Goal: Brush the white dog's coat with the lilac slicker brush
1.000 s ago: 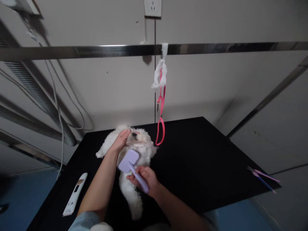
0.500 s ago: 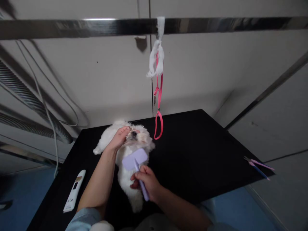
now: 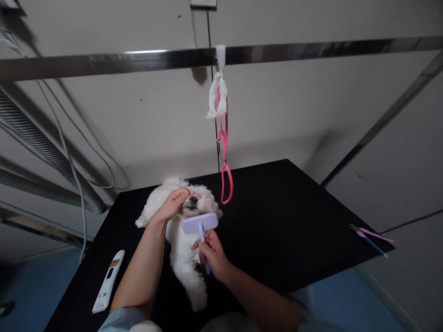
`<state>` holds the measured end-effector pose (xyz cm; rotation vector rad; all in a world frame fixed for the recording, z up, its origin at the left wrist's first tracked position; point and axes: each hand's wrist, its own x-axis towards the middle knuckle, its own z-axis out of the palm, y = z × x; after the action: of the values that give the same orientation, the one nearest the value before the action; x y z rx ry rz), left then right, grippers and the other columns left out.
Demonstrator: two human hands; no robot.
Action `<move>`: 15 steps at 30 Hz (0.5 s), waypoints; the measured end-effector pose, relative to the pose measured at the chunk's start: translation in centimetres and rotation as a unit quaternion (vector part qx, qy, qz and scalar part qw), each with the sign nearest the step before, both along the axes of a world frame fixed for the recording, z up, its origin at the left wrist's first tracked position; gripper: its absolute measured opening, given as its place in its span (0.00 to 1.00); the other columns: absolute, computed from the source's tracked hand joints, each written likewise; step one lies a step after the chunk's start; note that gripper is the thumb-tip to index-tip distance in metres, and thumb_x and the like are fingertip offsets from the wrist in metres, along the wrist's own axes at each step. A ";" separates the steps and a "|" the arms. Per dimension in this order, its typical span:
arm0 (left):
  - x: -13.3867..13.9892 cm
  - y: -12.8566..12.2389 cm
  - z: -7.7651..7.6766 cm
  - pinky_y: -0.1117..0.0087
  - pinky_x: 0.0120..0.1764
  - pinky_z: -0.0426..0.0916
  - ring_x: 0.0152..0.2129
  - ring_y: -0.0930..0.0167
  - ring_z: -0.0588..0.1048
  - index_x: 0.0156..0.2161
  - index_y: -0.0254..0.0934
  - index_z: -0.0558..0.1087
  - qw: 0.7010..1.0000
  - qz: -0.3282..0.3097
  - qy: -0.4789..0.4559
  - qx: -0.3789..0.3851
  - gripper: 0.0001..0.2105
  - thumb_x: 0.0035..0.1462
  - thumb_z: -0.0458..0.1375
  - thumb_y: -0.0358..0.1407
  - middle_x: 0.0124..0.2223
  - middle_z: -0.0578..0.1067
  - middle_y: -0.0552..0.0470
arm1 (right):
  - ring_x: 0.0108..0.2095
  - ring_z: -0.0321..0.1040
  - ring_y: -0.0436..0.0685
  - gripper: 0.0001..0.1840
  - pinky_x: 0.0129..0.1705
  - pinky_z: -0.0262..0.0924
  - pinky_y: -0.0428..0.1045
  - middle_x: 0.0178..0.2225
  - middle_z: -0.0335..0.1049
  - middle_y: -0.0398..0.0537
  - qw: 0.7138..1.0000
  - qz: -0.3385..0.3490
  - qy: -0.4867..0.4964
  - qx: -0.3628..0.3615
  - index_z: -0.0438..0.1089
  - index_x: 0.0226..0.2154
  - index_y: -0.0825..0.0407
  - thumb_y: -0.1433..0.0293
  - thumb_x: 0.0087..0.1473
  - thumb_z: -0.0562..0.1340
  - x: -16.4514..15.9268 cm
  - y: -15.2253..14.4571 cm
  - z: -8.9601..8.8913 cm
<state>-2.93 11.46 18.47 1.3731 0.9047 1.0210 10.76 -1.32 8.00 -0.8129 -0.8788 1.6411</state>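
A white fluffy dog (image 3: 185, 265) sits on the black table, its face tipped up toward me. My left hand (image 3: 175, 203) is closed on the fur at the side of its muzzle, by the eye. In my right hand (image 3: 214, 253) is a lilac slicker brush (image 3: 200, 223), gripped by the handle. The brush head lies just under the dog's chin, its flat back facing me; the pin side is hidden. Whether the pins touch the fur I cannot tell.
White clippers (image 3: 109, 282) lie at the left on the black table (image 3: 277, 221). Pink-and-blue nippers (image 3: 372, 239) rest near the right edge. A pink loop leash (image 3: 226, 182) hangs from the metal bar (image 3: 155, 61). Grey ribbed hoses (image 3: 44, 143) run along the left.
My right hand has raised the slicker brush toward the dog's chin and levelled its head. My left hand keeps its hold beside the muzzle. The camera view has tilted slightly up.
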 end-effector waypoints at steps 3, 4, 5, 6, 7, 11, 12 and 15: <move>0.2 -0.2 0.0 0.72 0.24 0.62 0.20 0.71 0.69 0.22 0.35 0.72 1.000 -0.016 0.020 0.000 0.18 0.46 0.63 0.50 0.28 0.78 0.46 | 0.11 0.47 0.41 0.13 0.14 0.39 0.41 0.28 0.72 0.37 0.999 0.042 0.004 -0.029 0.50 0.31 0.47 0.64 0.49 0.58 -0.2 -0.6 -0.4; 0.2 -0.2 0.0 0.72 0.24 0.62 0.20 0.71 0.69 0.22 0.35 0.72 1.000 -0.016 0.023 0.005 0.18 0.46 0.63 0.50 0.29 0.78 0.46 | 0.11 0.47 0.41 0.13 0.14 0.40 0.41 0.28 0.72 0.37 0.999 0.043 0.010 -0.009 0.50 0.32 0.47 0.65 0.48 0.58 -0.3 -0.6 -0.4; 0.3 -0.2 -0.1 0.72 0.23 0.61 0.20 0.71 0.69 0.23 0.34 0.72 1.000 -0.012 0.021 0.011 0.18 0.46 0.63 0.50 0.29 0.78 0.46 | 0.12 0.49 0.41 0.14 0.15 0.41 0.41 0.29 0.73 0.38 0.999 0.032 0.016 0.016 0.49 0.32 0.47 0.65 0.48 0.59 -0.3 -0.5 -0.3; 0.3 -0.1 -0.1 0.72 0.23 0.61 0.21 0.71 0.69 0.23 0.34 0.73 1.000 -0.005 0.016 0.017 0.18 0.46 0.63 0.50 0.30 0.78 0.46 | 0.12 0.49 0.42 0.15 0.15 0.41 0.41 0.30 0.73 0.38 0.999 0.013 0.020 0.033 0.49 0.32 0.47 0.64 0.48 0.59 -0.4 -0.3 -0.4; 0.3 -0.1 -0.2 0.73 0.23 0.60 0.20 0.71 0.69 0.23 0.34 0.73 1.000 0.001 0.012 0.020 0.18 0.46 0.64 0.49 0.30 0.78 0.46 | 0.12 0.50 0.42 0.16 0.16 0.41 0.41 0.30 0.72 0.38 0.999 -0.006 0.021 0.035 0.49 0.31 0.47 0.63 0.47 0.60 -0.4 -0.1 -0.5; 0.6 0.4 -0.3 0.74 0.19 0.55 0.16 0.75 0.64 0.25 0.34 0.75 0.999 0.005 0.032 0.002 0.17 0.48 0.62 0.49 0.27 0.77 0.47 | 0.12 0.48 0.41 0.17 0.14 0.38 0.41 0.28 0.72 0.38 0.998 -0.007 0.030 -0.046 0.51 0.30 0.47 0.60 0.46 0.61 -0.6 0.4 -1.3; 0.8 0.6 -0.3 0.74 0.18 0.55 0.15 0.75 0.64 0.26 0.34 0.75 0.999 0.002 0.041 0.000 0.17 0.49 0.62 0.49 0.26 0.76 0.48 | 0.12 0.48 0.42 0.17 0.14 0.38 0.41 0.28 0.72 0.39 0.998 0.002 0.036 -0.047 0.52 0.31 0.48 0.60 0.47 0.61 -0.6 0.6 -1.2; 1.5 1.3 0.0 0.73 0.22 0.59 0.18 0.71 0.69 0.30 0.34 0.78 0.999 -0.004 0.045 0.018 0.17 0.51 0.60 0.48 0.26 0.77 0.47 | 0.14 0.52 0.42 0.16 0.16 0.42 0.42 0.32 0.74 0.43 0.999 -0.011 0.048 0.013 0.56 0.34 0.49 0.60 0.47 0.62 -0.3 1.2 -0.6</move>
<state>-1.44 12.74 18.43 1.4615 0.9506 0.9797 10.44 -0.09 7.39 -0.7179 -0.8205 1.6330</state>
